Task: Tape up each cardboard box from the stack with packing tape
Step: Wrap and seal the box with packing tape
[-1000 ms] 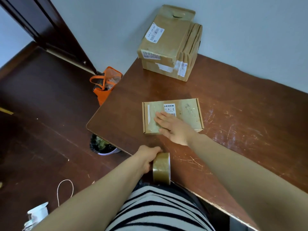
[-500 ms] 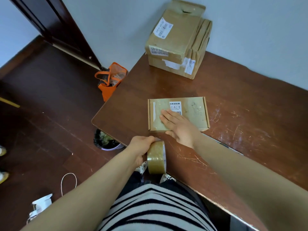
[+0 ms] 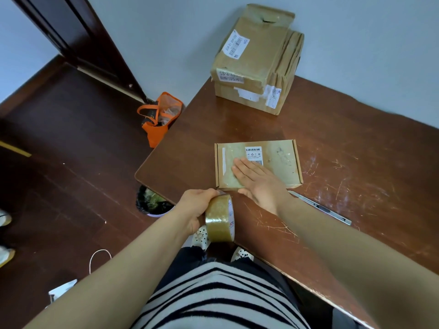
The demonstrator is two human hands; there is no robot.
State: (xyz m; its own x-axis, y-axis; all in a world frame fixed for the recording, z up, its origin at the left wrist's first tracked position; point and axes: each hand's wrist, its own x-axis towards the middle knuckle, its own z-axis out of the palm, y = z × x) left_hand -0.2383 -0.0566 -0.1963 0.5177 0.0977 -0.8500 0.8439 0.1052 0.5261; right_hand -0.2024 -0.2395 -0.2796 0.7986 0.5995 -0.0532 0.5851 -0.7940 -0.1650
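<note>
Hands sit apart: the left hand (image 3: pixel 195 208) grips the packing tape roll (image 3: pixel 219 222) at 6 o'clock over the tabletop (image 3: pixel 356 143) edge; the right hand (image 3: pixel 260 185) presses flat, palm down, on the small cardboard box (image 3: pixel 280 157) just beyond, at centre. Stacked boxes (image 3: pixel 256 62) stand at 12 o'clock against the wall (image 3: pixel 166 32).

The white sticker (image 3: pixel 253 153) on the flat brown cardboard box (image 3: pixel 282 167) reads "源适配器" in black after a half-seen first character. Small symbols and a barcode sit below, partly under the right hand (image 3: pixel 261 184). Behind that box, the stacked brown cardboard cartons (image 3: pixel 259 67) bear a pale strip (image 3: pixel 230 76) starting "58" and ending "5元", plus a white barcode label (image 3: pixel 235 46) too fine to read. In front of the box, the tan packing-tape roll (image 3: pixel 219 219) in the left hand (image 3: pixel 197 210) has illegible red print on its core.
</note>
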